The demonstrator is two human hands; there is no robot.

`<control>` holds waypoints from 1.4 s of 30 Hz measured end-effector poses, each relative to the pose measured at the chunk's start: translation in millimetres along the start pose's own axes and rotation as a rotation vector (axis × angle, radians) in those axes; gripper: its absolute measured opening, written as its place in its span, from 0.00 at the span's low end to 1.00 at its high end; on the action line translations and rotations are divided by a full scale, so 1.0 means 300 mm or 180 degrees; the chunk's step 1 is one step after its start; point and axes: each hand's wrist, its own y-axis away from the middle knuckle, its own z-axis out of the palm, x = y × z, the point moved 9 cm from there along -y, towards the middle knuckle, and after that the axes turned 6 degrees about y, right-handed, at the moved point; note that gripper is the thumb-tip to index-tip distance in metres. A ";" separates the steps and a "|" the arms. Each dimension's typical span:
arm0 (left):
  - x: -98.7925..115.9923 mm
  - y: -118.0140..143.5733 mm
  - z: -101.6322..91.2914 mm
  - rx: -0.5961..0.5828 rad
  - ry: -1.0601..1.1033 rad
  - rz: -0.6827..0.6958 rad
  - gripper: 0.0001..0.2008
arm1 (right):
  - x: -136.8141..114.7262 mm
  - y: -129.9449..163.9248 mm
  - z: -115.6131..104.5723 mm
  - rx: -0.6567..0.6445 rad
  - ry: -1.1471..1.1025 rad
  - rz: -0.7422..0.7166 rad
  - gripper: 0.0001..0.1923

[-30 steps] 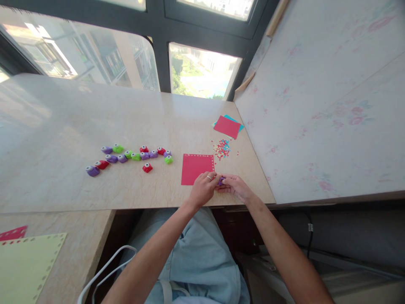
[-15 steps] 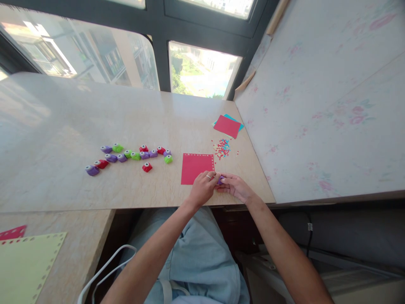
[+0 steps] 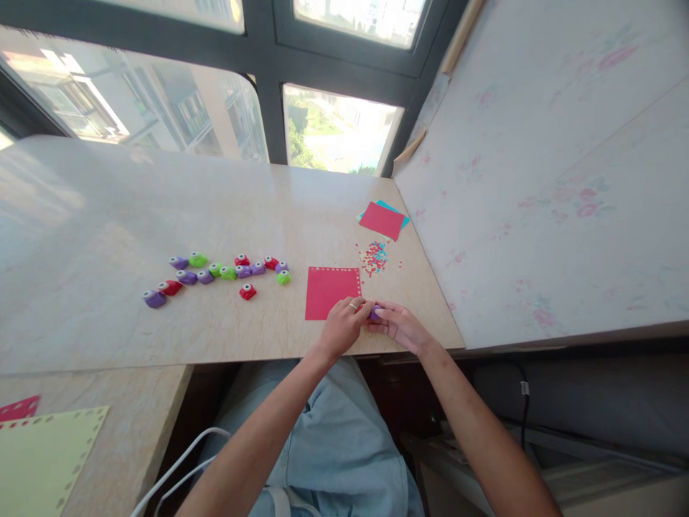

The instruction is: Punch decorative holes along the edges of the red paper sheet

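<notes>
— Purple punch (image 3: 375,311): was pinched between both hands at the near edge of the desk (image 3: 108,215), just beside the lower right corner of the red paper square (image 3: 331,291).

— Left hand (image 3: 342,325)?

— Lay with fingers curled over the lower right corner of the red square, fingertips closed on the left side of the punch. Wore a ring on one finger.

— And the right hand (image 3: 401,327)?

— Came from the right side, fingers folded together around the other side of the punch. Covered most of the small tool, so showed only a little purple.

— Red square itself?

— Lay flat, with a row of small holes along the top edge and down the right edge.

— Anything near?

— Heap of red and blue paper bits (image 3: 374,257) just behind the square, to the right. Farther back, red sheet (image 3: 382,220) on top of a blue sheet (image 3: 395,212). To the left, well apart from the hands, loose row of other punches (image 3: 215,273) in purple, green and red. At the lower left, on a lower surface, pale green sheet (image 3: 43,459) with holes along the border, and a piece of red paper (image 3: 19,408) beside.
</notes>
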 end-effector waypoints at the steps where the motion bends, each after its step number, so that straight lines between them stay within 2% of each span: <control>1: 0.007 -0.001 0.000 -0.0019 -0.0017 0.0057 0.16 | 0.000 0.005 -0.009 0.0045 -0.0036 -0.0053 0.15; 5: 0.033 -0.006 0.005 -0.0158 -0.0072 0.0230 0.13 | 0.004 0.023 -0.036 0.0207 -0.0145 -0.0166 0.13; 10: 0.022 -0.012 -0.002 -0.0141 -0.0112 0.0059 0.09 | -0.017 0.052 -0.080 0.0376 -0.0190 -0.0323 0.17; 15: -0.002 -0.006 -0.008 -0.0052 -0.0060 -0.0118 0.11 | -0.060 0.111 -0.230 0.0822 0.0059 -0.0741 0.20; 18: -0.026 0.005 -0.035 0.0254 0.0114 -0.0301 0.13 | -0.083 0.148 -0.347 0.1179 0.0573 -0.1034 0.22; 21: -0.058 0.023 -0.068 0.0564 0.0227 -0.0586 0.12 | -0.116 0.176 -0.425 0.1607 0.1769 -0.1320 0.23; 25: -0.074 0.041 -0.087 0.0656 0.0181 -0.0805 0.12 | -0.161 0.186 -0.403 0.1652 0.3202 -0.1894 0.17; 28: -0.068 0.054 -0.093 0.0646 0.0112 -0.0830 0.12 | -0.184 0.196 -0.386 0.1799 0.3825 -0.2201 0.18; 33: -0.062 0.076 -0.099 0.0667 -0.0026 -0.0877 0.12 | -0.203 0.223 -0.412 0.2212 0.4162 -0.2383 0.19; 38: -0.061 0.085 -0.089 0.0608 -0.0141 -0.0967 0.11 | -0.202 0.250 -0.365 0.1957 0.4217 -0.2818 0.15; 42: -0.050 0.099 -0.089 0.0648 -0.0168 -0.1012 0.10 | -0.200 0.273 -0.338 0.1873 0.4161 -0.2977 0.12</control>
